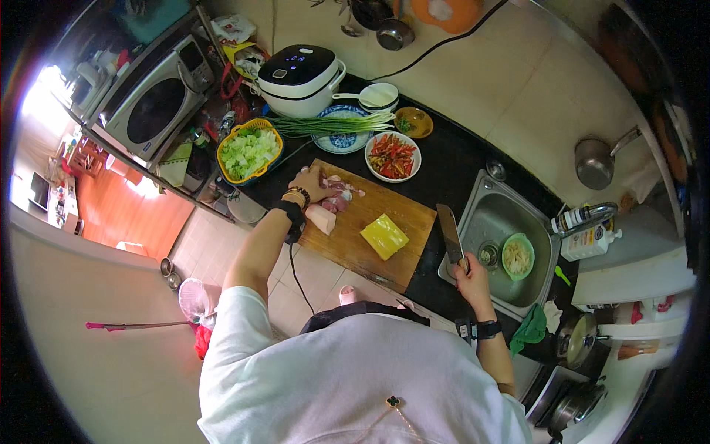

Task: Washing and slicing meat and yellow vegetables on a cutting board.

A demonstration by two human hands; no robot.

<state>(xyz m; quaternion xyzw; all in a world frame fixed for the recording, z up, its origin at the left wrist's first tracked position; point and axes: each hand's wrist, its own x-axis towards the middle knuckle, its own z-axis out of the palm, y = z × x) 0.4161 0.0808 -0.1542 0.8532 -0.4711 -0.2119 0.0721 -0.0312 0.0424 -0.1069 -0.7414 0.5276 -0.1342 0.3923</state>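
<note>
Here, your left hand [312, 185] bends its fingers over raw meat [338, 203] at the upper-left of the wooden cutting board [344, 240]; I can't tell how tightly they close. The meat looks moist, pinkish-red with whitish patches, beside a smooth pale chunk [321, 220]. Your right hand [473, 283] wraps the handle of a flat metal cleaver [448, 229]. Bare wood surrounds a glossy yellow rectangular block [384, 237]; dark table [423, 260] separates board from steel sink [488, 214].

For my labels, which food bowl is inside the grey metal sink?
The round pale green bowl; the round white bowl of peppers and round brown bowl are on the black counter.
</note>
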